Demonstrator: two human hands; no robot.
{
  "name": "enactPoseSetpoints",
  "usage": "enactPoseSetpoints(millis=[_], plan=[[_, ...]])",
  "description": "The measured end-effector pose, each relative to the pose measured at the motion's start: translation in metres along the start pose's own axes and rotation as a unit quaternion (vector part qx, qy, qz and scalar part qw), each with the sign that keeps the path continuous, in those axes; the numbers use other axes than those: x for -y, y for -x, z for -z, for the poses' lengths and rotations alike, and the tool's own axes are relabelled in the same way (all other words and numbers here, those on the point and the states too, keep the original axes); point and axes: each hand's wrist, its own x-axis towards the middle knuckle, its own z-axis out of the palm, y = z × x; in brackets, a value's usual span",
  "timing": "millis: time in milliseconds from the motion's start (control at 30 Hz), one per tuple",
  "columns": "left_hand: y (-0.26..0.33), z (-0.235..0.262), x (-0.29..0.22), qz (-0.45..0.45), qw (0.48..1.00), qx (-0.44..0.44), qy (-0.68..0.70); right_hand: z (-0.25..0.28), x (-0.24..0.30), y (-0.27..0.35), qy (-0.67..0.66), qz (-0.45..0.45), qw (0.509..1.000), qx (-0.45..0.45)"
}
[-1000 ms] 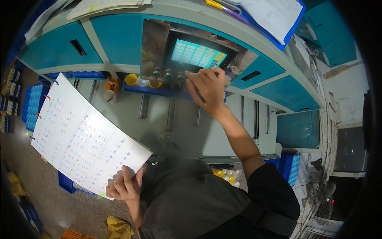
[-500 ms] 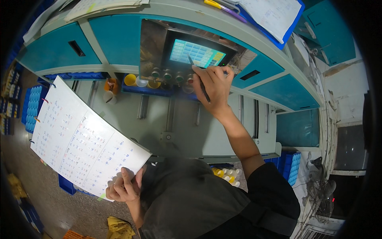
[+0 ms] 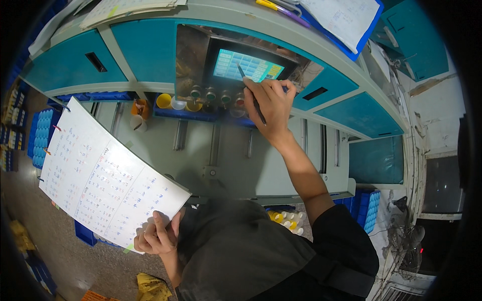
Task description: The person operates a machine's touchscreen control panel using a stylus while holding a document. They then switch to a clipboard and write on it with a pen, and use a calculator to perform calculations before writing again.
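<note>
My right hand is raised to a machine's lit touchscreen and grips a dark pen, whose tip rests on the screen's lower middle. My left hand holds the lower corner of a white ring-bound sheet of handwritten rows, tilted out to my left at chest height. Below the screen runs a row of round knobs and buttons.
The machine has teal panels and a grey front. Small yellow and white cups stand on its blue ledge. Papers on a blue clipboard lie on top. Blue crates sit at left, and small bottles below.
My right hand has risen from the knob row to the touchscreen, bringing the pen tip onto it. The left hand and sheet have stayed roughly where they were.
</note>
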Motion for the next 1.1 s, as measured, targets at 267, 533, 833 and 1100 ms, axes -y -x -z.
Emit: enactPoseSetpoints(millis=[267,533,833,1100], plan=[[0.000,0.000,0.000,-0.001,1.000,0.000,0.003,0.001,-0.001,0.006,0.009,0.012,1.000,-0.010],[-0.002,0.000,-0.001,0.001,1.000,-0.008,0.008,0.000,-0.005,-0.001,0.016,0.021,0.999,-0.025],[0.001,0.001,-0.001,0.000,1.000,0.008,0.003,0.006,-0.010,0.025,0.016,-0.014,1.000,0.004],[-0.004,-0.001,-0.002,-0.011,1.000,-0.012,0.001,0.005,-0.001,0.010,-0.003,-0.010,1.000,0.015]])
